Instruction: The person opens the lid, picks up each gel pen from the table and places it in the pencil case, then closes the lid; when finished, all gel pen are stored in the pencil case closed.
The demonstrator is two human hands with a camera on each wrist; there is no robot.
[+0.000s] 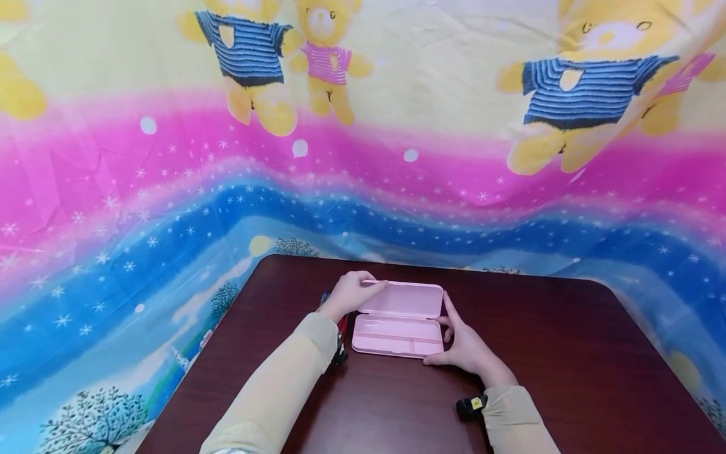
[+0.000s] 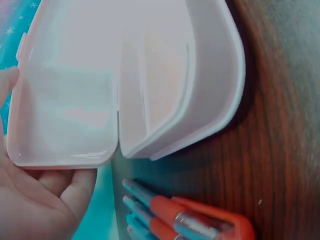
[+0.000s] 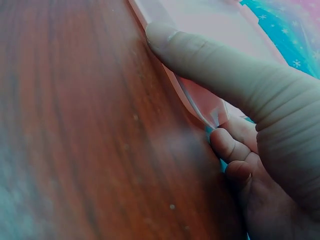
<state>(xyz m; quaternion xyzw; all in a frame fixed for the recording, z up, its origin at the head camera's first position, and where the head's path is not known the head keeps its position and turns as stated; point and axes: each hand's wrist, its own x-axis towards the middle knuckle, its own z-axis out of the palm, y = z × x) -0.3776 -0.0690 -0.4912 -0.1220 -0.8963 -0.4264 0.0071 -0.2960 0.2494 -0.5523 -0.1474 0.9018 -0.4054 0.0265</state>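
A pink pencil case (image 1: 382,345) lies on the table with its hinged lid (image 1: 405,299) raised, showing divided compartments with nothing in them. At the lid's left end my left hand (image 1: 353,294) grips the edge, the thumb over the rim and the fingers behind it, as the left wrist view also shows with the lid (image 2: 65,120). My right hand (image 1: 467,345) holds the right end of the case, thumb at the front corner and fingers along the side. In the right wrist view that thumb (image 3: 205,57) lies across the case's edge.
Several pens (image 2: 165,212) with orange-red grips lie left of the case, partly hidden by my left forearm in the head view. The dark wooden table (image 1: 567,353) extends around it. A printed bear curtain (image 1: 397,183) hangs behind the table's far edge.
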